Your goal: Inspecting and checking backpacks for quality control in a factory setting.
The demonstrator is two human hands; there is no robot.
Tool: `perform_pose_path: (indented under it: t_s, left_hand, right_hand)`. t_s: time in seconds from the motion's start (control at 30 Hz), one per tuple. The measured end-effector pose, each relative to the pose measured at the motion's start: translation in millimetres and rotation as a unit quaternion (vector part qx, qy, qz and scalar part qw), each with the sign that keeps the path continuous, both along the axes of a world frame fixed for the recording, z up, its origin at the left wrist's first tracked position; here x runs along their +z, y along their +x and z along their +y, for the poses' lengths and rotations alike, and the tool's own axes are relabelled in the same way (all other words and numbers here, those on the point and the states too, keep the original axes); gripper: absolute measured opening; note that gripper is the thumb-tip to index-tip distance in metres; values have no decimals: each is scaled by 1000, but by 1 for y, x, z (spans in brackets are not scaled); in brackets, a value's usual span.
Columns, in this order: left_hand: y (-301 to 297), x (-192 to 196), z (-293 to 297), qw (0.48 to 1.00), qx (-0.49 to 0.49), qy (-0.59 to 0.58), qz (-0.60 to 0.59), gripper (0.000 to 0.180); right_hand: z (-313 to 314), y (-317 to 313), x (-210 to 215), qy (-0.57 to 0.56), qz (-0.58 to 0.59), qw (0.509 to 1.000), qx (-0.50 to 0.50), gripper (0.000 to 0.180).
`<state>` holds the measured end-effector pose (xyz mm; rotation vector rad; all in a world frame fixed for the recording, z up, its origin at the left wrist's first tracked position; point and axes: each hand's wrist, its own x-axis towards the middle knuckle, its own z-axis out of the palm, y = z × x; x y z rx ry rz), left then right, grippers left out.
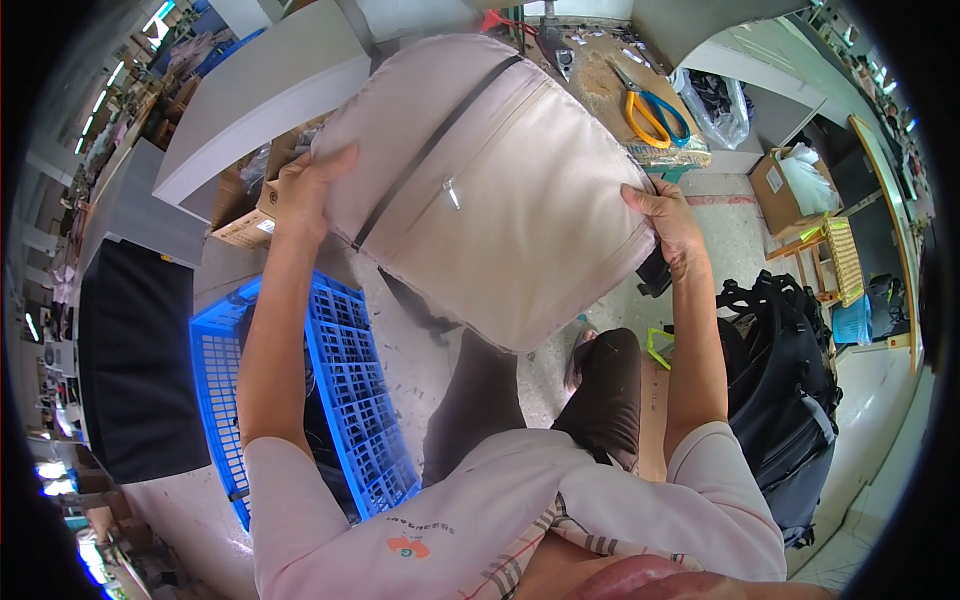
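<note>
A large, pale beige fabric bag panel (540,220) is stretched out in front of me, tilted. A zipper with a shiny pull (452,194) runs slantwise across it, and a black strip (430,158) lies parallel to the zipper. At the panel's left edge my left hand (308,185) grips the cloth, thumb on top and fingers underneath. My right hand (668,218) pinches the right edge the same way. A dark strap or buckle piece (654,272) hangs just below the right hand. The underside of the panel is hidden.
Scissors with yellow and blue handles (655,118) lie on a worn workbench (598,85) beyond the panel. A blue plastic crate (355,385) stands by my left arm. Black backpacks (785,400) are at my right. Cardboard boxes (795,190) stand on both sides.
</note>
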<state>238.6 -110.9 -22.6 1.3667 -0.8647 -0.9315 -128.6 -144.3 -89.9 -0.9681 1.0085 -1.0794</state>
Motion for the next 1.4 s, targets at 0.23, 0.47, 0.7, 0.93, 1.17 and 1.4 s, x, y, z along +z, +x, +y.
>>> perform_pose_path:
  t_s: [0.23, 0.47, 0.7, 0.93, 1.17, 1.4]
  left_hand:
    - [-5, 3, -6, 1000, -29, -1, -5, 32]
    - [-17, 4, 1, 999, -41, -7, -13, 26]
    - [-25, -1, 4, 998, -43, -15, -39, 28]
    - [-26, -2, 22, 993, -55, -13, -102, 37]
    - [-85, 66, 95, 610, -56, -247, -751, 60]
    - [-7, 75, 150, 931, -227, 126, -257, 42]
  right_hand:
    - [4, -9, -2, 13, 14, 1000, -21, 28]
    - [20, -15, -8, 17, 4, 1000, -11, 28]
    - [29, -24, -15, -4, 32, 999, -35, 29]
    - [41, -38, -19, -27, 58, 998, 2, 29]
    - [53, 66, 84, -459, 226, 780, 361, 29]
    - [72, 177, 124, -537, 115, 796, 254, 34]
